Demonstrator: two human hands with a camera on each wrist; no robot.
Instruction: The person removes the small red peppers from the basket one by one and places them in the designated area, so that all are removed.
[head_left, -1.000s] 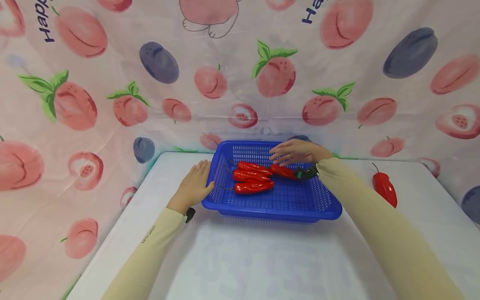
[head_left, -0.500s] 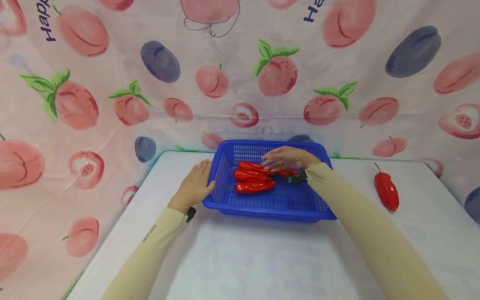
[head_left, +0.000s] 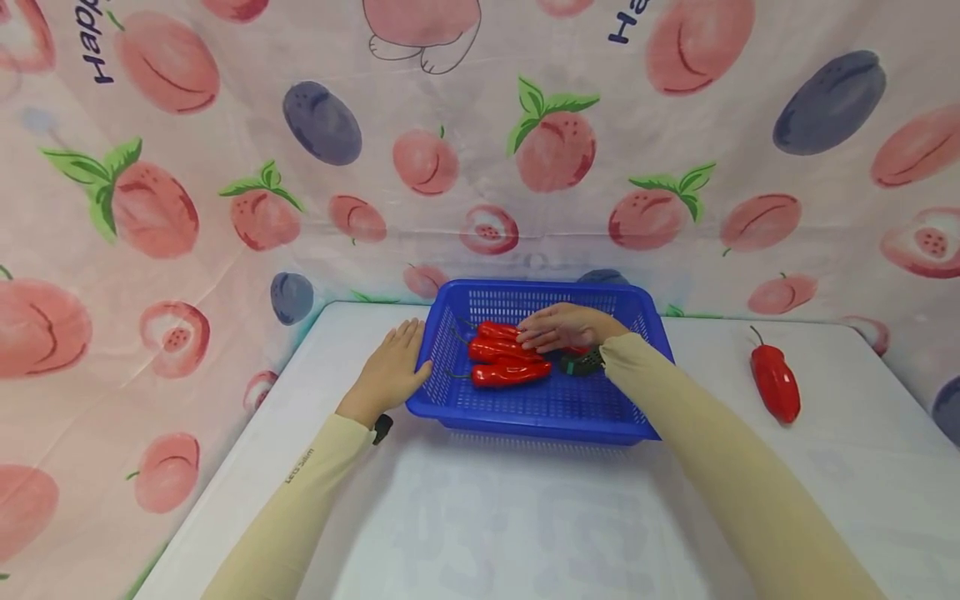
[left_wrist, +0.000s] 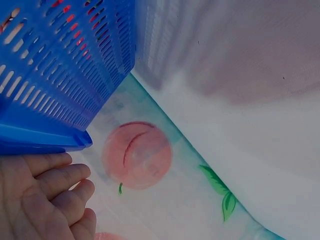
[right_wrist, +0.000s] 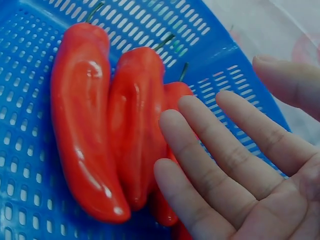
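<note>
Rested the left grip (head_left: 386, 371) against the left end of a blue basket (head_left: 525, 423), released, with fingers nearly straight along the outside of the rim in the head view, a little bent in the left wrist view, and with the thumb laid at the rim; touched there without grasping. Held the right grip (head_left: 558, 327) over the inside of the basket, released too, with fingers parted and slightly bent around nothing and the thumb well apart from them. Had those fingertips over the far red pepper (head_left: 491, 331); could not tell touching from hovering. Saw the middle red pepper (head_left: 498, 349) and the near red pepper (head_left: 510, 374) close alongside, in the left half of the basket, with stems to the left. Spotted a fourth red pepper (head_left: 577, 351), mostly hidden under the right grip. Found a single red pepper (head_left: 776, 383) on the white table (head_left: 525, 517), right of the basket and well apart from it
</note>
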